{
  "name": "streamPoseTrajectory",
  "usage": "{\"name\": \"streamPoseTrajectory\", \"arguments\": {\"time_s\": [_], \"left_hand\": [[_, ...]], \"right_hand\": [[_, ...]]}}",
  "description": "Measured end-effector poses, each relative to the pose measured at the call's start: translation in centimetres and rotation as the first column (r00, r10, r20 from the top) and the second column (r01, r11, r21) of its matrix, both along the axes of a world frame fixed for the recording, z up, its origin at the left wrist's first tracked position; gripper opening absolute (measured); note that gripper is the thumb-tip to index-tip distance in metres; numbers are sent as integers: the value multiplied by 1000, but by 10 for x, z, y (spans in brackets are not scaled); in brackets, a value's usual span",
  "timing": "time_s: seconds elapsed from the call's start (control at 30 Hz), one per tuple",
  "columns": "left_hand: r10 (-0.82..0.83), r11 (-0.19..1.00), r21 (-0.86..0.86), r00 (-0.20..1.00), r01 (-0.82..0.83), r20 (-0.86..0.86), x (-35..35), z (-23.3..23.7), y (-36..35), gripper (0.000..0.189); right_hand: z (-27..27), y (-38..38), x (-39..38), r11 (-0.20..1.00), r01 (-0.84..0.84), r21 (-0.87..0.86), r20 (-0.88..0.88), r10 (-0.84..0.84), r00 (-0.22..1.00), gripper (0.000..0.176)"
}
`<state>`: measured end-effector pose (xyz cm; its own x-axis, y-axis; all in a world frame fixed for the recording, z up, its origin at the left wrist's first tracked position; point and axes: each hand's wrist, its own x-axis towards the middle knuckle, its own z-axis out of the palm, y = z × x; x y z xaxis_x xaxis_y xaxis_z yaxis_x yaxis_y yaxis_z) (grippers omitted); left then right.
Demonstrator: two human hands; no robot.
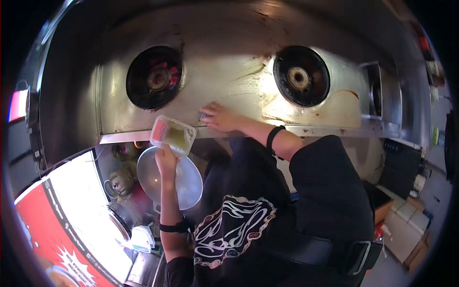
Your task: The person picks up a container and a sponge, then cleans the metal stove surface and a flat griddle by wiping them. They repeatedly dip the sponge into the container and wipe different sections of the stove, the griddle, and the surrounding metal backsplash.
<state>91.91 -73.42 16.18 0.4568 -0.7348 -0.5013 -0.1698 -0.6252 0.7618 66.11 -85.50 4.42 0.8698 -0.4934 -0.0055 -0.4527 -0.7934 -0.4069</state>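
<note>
My left hand point(167, 162) grips the near edge of a clear plastic tub point(178, 137), which has a pink patch and greenish contents inside. The tub is over the front edge of the steel stove top point(224, 71). My right hand point(219, 117) is on the stove top near its front edge, right of the tub, fingers wrapped round a small grey scrubber point(204, 115). Below my left hand and forearm is a large metal bowl point(190, 184).
Two round black burners, a left one point(154, 78) and a right one point(301, 76), are set into the stove top. Brown stains mark the steel around them. Gas-bottle-like containers point(121, 181) stand at lower left, beside a bright red and white sign point(52, 229).
</note>
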Motion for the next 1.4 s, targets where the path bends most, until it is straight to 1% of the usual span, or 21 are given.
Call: {"name": "streamPoseTrajectory", "arguments": {"time_s": [0.03,0.1,0.17,0.23,0.33,0.4,0.53,0.6,0.63,0.7,0.73,0.8,0.83,0.9,0.97,1.0,1.13,1.27,1.3,1.33,1.4], "left_hand": [[9,1000,9,1000,-9,1,-1,-7,-3,37],[2,1000,15,1000,-2,6,-5,-10,-8,37],[-63,997,-49,997,61,-44,-11,-7,-10,37],[-169,985,-29,985,170,20,-16,2,-17,37],[-225,974,-21,974,225,30,-25,-5,-10,36],[-224,974,-36,974,223,-19,-33,-3,-11,35],[-283,959,10,959,283,-29,-36,-3,-4,36],[-335,942,-2,940,335,-60,-42,8,0,35],[-333,943,-8,941,333,-62,-43,8,3,35],[-366,930,37,931,366,-8,-43,7,8,35],[-344,938,33,939,344,-1,-47,7,10,35],[-362,932,29,932,361,36,-56,12,15,35],[-376,927,14,925,375,65,-64,15,14,35],[-406,914,21,912,406,64,-73,11,11,35],[-431,902,37,900,429,62,-89,8,10,35],[-379,925,34,924,378,51,-101,8,10,35],[-322,946,48,945,320,55,-153,17,15,35],[-206,977,43,978,207,-24,-193,10,27,35],[-202,978,43,979,203,-22,-206,9,30,35],[-188,980,61,982,189,-28,-219,10,33,35],[-156,984,88,988,157,-15,-249,12,37,33]], "right_hand": [[-10,-5,-16,996,37,-83,-17,-39,999,49],[-33,-13,-73,764,581,279,140,-631,763,51],[-48,4,-114,422,901,-97,181,-883,433,53],[-10,36,-102,270,924,-272,53,-954,295,55],[-4,63,-53,618,777,120,-96,-772,628,55],[-7,89,-32,836,548,-30,161,-537,828,46],[-30,104,-116,892,400,-211,119,-382,916,33],[19,138,-186,676,736,-37,114,-729,675,32],[31,142,-230,730,671,-128,-67,-682,729,39],[25,149,-285,375,906,-197,-208,-919,336,49],[23,144,-289,373,908,-193,-207,-920,333,49],[16,136,-283,-21,927,-373,-170,-981,-91,59],[15,130,-256,25,924,-381,-302,-948,-98,66],[-9,126,-186,8,1000,-12,15,-1000,8,70],[32,116,-132,463,871,166,-160,-859,487,68],[12,123,-111,684,727,60,-89,-722,686,61],[9,109,-185,882,470,45,-73,-466,882,48],[-8,116,-378,815,575,-67,125,-565,815,38],[3,111,-424,754,657,2,2,-657,754,36],[14,106,-475,864,458,-210,-351,-504,789,45],[16,98,-534,466,871,-152,-331,-855,400,55]]}}
